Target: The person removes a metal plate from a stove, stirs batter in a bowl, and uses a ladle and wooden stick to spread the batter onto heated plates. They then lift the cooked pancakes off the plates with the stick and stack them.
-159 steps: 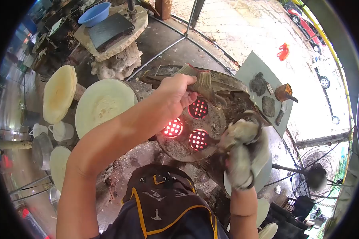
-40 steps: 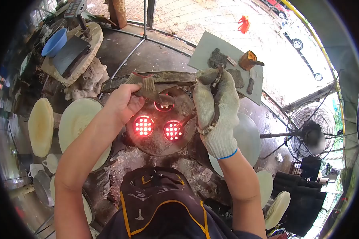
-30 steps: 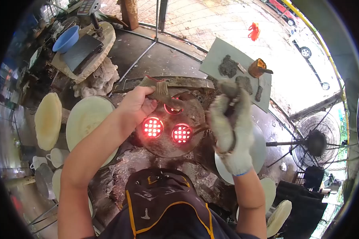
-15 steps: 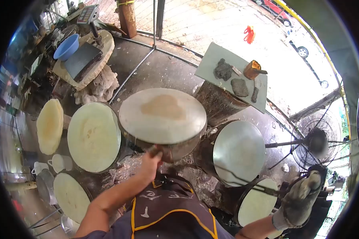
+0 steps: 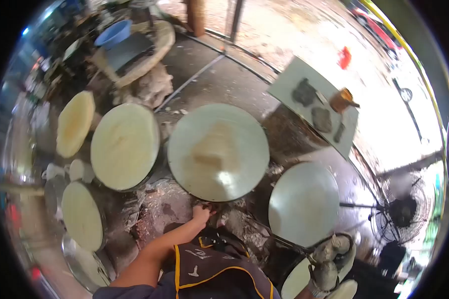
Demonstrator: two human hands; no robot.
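An outdoor stall with a grimy concrete floor is showing in the head view, sunlit pavement lying beyond. Six round griddle plates are standing about, the central griddle lying flat and pale. A grey board is carrying dark lumps. The left hand is reaching under the central griddle's near rim, fingers curled; what they grip is hidden. The gloved right hand is hanging low right, fingers closed, grip unclear.
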